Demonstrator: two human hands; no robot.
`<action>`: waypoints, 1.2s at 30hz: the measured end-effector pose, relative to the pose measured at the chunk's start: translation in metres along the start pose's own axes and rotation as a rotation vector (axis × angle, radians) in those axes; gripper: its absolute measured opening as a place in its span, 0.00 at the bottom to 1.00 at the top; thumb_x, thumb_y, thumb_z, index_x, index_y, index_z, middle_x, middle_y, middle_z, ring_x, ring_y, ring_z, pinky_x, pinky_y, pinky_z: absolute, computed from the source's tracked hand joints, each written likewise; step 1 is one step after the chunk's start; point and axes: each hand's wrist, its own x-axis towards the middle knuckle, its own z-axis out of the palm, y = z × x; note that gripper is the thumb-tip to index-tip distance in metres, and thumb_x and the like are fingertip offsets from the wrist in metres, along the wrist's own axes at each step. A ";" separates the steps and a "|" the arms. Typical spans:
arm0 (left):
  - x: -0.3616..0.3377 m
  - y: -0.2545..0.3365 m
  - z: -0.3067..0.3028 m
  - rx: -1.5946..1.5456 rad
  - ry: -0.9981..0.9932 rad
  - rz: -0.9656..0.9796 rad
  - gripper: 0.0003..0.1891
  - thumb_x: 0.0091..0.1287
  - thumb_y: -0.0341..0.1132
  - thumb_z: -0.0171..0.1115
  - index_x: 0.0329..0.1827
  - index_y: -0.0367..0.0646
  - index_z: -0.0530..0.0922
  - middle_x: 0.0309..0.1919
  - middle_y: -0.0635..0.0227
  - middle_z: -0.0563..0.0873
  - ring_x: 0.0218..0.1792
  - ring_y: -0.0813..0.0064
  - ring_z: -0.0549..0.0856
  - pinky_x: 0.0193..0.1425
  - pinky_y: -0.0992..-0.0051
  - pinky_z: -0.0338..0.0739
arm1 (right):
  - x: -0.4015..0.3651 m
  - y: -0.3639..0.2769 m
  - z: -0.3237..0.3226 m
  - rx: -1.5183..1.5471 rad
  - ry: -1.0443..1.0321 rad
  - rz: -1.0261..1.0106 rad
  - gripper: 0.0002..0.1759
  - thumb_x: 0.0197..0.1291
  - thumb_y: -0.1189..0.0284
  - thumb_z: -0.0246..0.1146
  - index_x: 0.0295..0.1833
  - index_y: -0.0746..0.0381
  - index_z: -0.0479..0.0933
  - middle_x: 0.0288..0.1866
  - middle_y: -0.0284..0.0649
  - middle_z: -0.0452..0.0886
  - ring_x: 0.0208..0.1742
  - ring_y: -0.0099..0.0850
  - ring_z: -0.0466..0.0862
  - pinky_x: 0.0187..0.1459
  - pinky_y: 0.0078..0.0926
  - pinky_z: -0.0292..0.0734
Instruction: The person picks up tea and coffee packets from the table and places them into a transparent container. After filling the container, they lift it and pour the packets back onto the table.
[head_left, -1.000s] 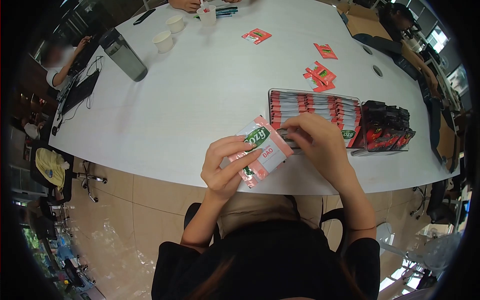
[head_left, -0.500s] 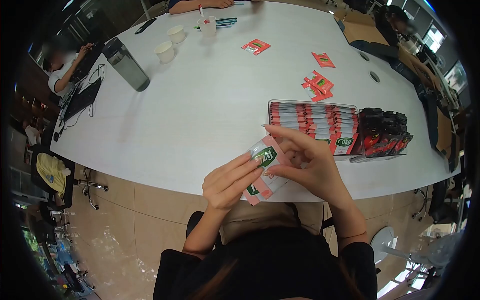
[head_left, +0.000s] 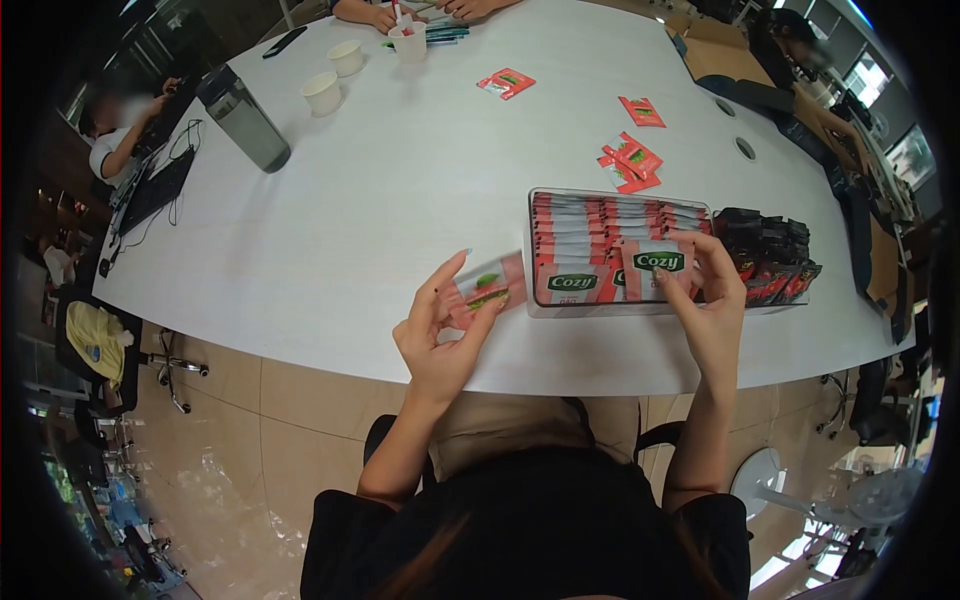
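The person's left hand is raised over the near edge of the white table, thumb and fingertips pinching a small pink sachet by its lower corner, the other fingers loosely curled. The right hand is off to the side of it, thumb and forefinger pinched on a second pink sachet marked Cozy, held upright at the front row of a clear tray. The tray lies between the two hands and just beyond them, packed with rows of like sachets. Touching the tray on the far side from the left hand is a batch of black and red packets.

Beyond the hands the tabletop is wide and pale. Loose red sachets lie scattered well past the tray — a small heap, one alone and another further off. Far out past the left hand stands a grey bottle, with paper cups near it, and another person's hands rest at the far edge. Outward of the left hand, a seated person works at a laptop. Below the table edge the floor is glossy beige tile — an office chair draped in yellow cloth stands on it.
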 end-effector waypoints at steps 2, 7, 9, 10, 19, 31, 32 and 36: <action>0.003 0.006 0.003 -0.086 0.044 -0.029 0.29 0.59 0.18 0.67 0.65 0.30 0.69 0.43 0.53 0.86 0.35 0.71 0.89 0.31 0.81 0.84 | 0.000 0.011 0.000 0.019 -0.028 0.015 0.16 0.55 0.84 0.67 0.50 0.67 0.77 0.46 0.36 0.82 0.44 0.19 0.80 0.45 0.17 0.74; 0.004 0.012 0.003 -0.212 0.061 -0.147 0.29 0.60 0.19 0.67 0.66 0.32 0.69 0.37 0.57 0.88 0.35 0.73 0.89 0.32 0.81 0.82 | 0.003 0.003 0.007 -0.337 -0.046 -0.075 0.12 0.50 0.79 0.72 0.41 0.65 0.79 0.35 0.34 0.82 0.36 0.23 0.77 0.41 0.20 0.72; 0.003 0.012 0.001 -0.225 0.037 -0.170 0.29 0.61 0.20 0.68 0.66 0.32 0.69 0.41 0.55 0.89 0.38 0.74 0.89 0.40 0.80 0.84 | 0.005 0.000 0.008 -0.404 -0.024 -0.155 0.11 0.47 0.78 0.73 0.37 0.63 0.80 0.32 0.34 0.81 0.34 0.27 0.75 0.39 0.24 0.71; 0.003 0.011 0.001 -0.191 0.038 -0.159 0.27 0.62 0.21 0.67 0.64 0.31 0.70 0.40 0.56 0.89 0.38 0.75 0.89 0.39 0.80 0.84 | 0.006 0.000 0.008 -0.472 -0.049 -0.185 0.11 0.47 0.78 0.73 0.37 0.63 0.79 0.31 0.34 0.80 0.34 0.28 0.74 0.38 0.25 0.71; -0.002 -0.009 0.000 -0.200 0.108 -0.072 0.06 0.76 0.28 0.50 0.50 0.36 0.71 0.40 0.65 0.82 0.35 0.82 0.82 0.32 0.82 0.75 | 0.010 -0.009 0.009 -0.870 -0.080 -0.250 0.14 0.40 0.75 0.75 0.30 0.63 0.75 0.30 0.35 0.75 0.36 0.36 0.72 0.38 0.33 0.69; 0.003 -0.002 0.003 -0.344 0.156 -0.194 0.12 0.77 0.30 0.47 0.60 0.39 0.64 0.35 0.69 0.79 0.31 0.85 0.76 0.34 0.84 0.72 | 0.008 -0.026 0.014 -0.905 -0.019 -0.300 0.22 0.39 0.75 0.76 0.44 0.60 0.79 0.47 0.36 0.77 0.44 0.37 0.76 0.43 0.34 0.69; 0.000 0.003 0.002 -0.402 0.116 -0.256 0.13 0.77 0.29 0.47 0.61 0.40 0.63 0.33 0.70 0.79 0.30 0.86 0.75 0.34 0.85 0.71 | 0.006 -0.027 0.013 -0.837 -0.020 -0.332 0.23 0.40 0.76 0.76 0.46 0.59 0.79 0.50 0.36 0.77 0.46 0.37 0.77 0.44 0.33 0.70; -0.008 0.028 0.015 -0.576 -0.064 -0.365 0.15 0.77 0.29 0.47 0.64 0.43 0.58 0.29 0.72 0.79 0.28 0.90 0.72 0.34 0.88 0.66 | -0.009 -0.041 0.033 -0.277 -0.164 -0.427 0.21 0.41 0.77 0.75 0.45 0.59 0.81 0.58 0.35 0.78 0.53 0.36 0.79 0.50 0.34 0.73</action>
